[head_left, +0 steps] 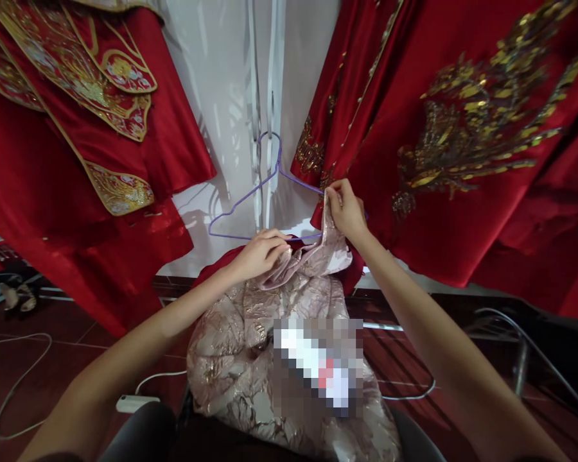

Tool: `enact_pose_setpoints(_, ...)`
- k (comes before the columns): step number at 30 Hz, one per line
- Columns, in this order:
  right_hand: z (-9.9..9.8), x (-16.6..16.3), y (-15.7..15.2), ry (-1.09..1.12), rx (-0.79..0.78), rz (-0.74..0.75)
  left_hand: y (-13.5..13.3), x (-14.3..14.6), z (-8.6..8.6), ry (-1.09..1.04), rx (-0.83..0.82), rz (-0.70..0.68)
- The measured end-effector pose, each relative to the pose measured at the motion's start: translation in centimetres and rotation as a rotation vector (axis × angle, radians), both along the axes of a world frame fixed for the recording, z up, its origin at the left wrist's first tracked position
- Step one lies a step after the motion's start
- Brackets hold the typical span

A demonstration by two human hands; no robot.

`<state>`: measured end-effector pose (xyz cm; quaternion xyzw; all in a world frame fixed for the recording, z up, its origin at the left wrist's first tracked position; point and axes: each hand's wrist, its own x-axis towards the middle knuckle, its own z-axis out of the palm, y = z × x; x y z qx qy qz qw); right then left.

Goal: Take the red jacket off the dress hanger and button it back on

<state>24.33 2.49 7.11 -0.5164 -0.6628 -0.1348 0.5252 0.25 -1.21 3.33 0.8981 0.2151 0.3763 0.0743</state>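
Pink brocade garment (293, 301) lies bunched at near centre, its edge pinched by the right hand (344, 208) at the purple hanger (278, 165); whether the left hand (262, 253) pinches, I cannot tell. A loosened pinch could let slick cloth slide down.

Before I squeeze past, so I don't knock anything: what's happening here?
Someone is holding a pale patterned garment up to a purple hanger. The right hand pinches its edge beside the hanger's right side; the left hand holds cloth near the lower bar. The hanger's left end is bare, and red embroidered garments hang on both sides.
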Motion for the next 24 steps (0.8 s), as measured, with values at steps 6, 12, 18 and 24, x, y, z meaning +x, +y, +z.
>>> enact_pose_setpoints(6,0.1,1.3,0.3,0.038,0.012,0.008,4.6,-8.2,-1.7,-0.387,-0.142,0.554)
enact_pose_setpoints(12,0.6,1.6,0.0,0.028,-0.005,0.011,8.0,-14.2,-4.8,-0.311,-0.454,0.859)
enact_pose_setpoints(18,0.8,1.5,-0.6,0.009,-0.005,0.015,9.2,-13.7,-4.5,-0.377,-0.325,0.672)
enact_pose_setpoints(24,0.9,1.4,-0.9,-0.012,0.026,0.001,10.6,-12.6,-2.1,-0.18,-0.367,0.867)
